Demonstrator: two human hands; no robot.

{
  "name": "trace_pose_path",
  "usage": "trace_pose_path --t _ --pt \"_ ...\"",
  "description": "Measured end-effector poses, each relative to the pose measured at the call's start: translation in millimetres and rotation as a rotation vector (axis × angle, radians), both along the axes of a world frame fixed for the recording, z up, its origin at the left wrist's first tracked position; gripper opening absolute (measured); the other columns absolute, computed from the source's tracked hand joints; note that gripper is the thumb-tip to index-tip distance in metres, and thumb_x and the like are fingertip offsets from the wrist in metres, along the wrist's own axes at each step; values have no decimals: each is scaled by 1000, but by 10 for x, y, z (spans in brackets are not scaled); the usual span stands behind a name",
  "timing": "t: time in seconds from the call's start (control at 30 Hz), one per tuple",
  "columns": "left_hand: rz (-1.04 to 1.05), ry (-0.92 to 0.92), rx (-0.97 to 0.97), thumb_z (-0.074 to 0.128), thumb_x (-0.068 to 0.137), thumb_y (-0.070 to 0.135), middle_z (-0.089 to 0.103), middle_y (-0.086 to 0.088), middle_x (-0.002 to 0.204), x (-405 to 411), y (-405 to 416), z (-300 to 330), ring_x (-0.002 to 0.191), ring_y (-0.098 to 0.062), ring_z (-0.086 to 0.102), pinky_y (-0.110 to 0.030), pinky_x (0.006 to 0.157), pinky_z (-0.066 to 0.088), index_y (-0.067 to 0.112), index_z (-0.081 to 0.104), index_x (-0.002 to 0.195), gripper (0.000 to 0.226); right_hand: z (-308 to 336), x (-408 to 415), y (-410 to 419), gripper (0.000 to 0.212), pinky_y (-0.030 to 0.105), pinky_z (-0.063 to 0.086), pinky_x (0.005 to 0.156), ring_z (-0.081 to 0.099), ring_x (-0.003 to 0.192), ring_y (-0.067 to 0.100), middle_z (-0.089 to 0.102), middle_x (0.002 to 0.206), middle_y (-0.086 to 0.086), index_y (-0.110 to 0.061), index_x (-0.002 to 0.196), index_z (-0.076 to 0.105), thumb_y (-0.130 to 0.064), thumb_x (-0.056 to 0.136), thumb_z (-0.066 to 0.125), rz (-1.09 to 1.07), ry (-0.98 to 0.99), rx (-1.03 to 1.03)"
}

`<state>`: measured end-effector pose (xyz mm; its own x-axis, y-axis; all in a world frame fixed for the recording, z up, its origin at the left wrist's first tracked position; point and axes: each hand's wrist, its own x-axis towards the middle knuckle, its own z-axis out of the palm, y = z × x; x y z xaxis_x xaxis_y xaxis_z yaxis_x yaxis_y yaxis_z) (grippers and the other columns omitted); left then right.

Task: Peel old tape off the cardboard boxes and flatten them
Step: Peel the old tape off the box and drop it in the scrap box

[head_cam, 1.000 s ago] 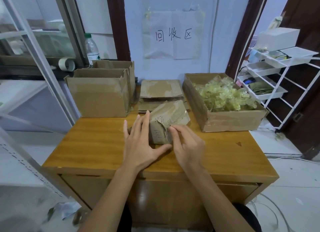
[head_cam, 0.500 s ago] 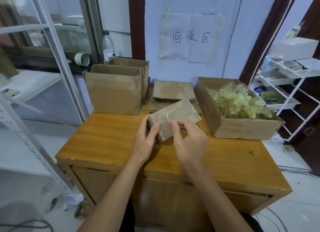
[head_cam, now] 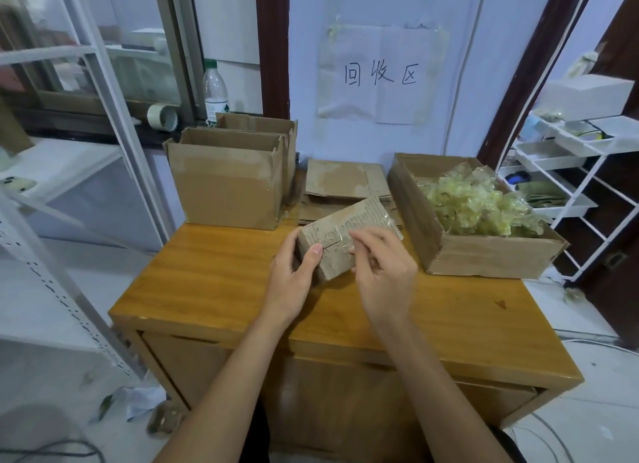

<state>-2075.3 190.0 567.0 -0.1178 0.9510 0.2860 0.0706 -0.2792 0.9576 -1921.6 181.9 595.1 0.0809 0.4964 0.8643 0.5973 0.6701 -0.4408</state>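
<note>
The small cardboard box [head_cam: 340,236] is now lifted clear of the wooden table [head_cam: 214,282], held above its middle; one second ago it rested on the tabletop under both hands. The left hand [head_cam: 294,272] grips the near left end of the box, thumb curled over the top face and fingers wrapped behind. The right hand [head_cam: 383,272] has moved from the box's front corner up to the top face, where its fingertips pinch at the clear tape [head_cam: 340,243] beside the flap seam. Whether a tape edge is already lifted cannot be determined from this view. The change indicates that the box is now positioned for peeling: the step in hand is starting the tape strip, and flattening has not begun. Behind the box lie flattened cardboard pieces [head_cam: 342,182]; to the right, an open box [head_cam: 484,258] holds discarded tape [head_cam: 480,203]; two open boxes [head_cam: 224,186] stand at rear left
</note>
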Motion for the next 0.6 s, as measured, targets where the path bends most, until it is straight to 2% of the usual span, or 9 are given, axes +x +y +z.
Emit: trace_pose_path --t 0.07,0.13,0.33,0.43,0.5,0.6 --pt "-1 6 -1 58 94 59 68 9 129 4 6 -11 122 -13 65 -49 99 58 32 58 135 49 -13 26 36 18 13 52 86 69 88 18 73 100 12 4 107 78 10 91 70 -37 -72 48" --pt "1 10 0 58 94 60 68 9 130 0 16 -26 123 -13 64 -50 100 57 33 58 136 50 -23 62 47 18 10 49 89 68 90 16 73 99 14 5 106 78 10 90 72 -50 -107 74" --pt "0 15 5 57 93 61 67 9 129 -8 31 -33 121 -14 65 -50 99 58 32 57 136 52 -33 103 54 7 7 48 77 64 84 11 71 97 9 0 98 79 -4 93 76 21 -163 0" --pt "-6 11 0 57 93 62 67 8 129 0 23 -36 122 -14 64 -50 99 58 32 57 136 53 15 109 41 19 4 48 74 59 86 3 69 104 7 -1 112 75 -5 94 74 53 -162 -61" --pt "0 14 3 57 93 63 68 8 128 0 18 -32 121 -15 65 -52 100 57 33 57 135 52 52 98 43 28 5 48 76 58 86 2 68 106 4 -2 121 70 -4 94 74 43 -161 -78" --pt "5 28 18 56 93 62 68 9 126 0 15 -22 119 -14 65 -51 100 56 32 58 134 50 70 79 87 20 11 51 78 59 85 5 67 103 4 -3 112 71 -1 92 74 20 -176 -42"
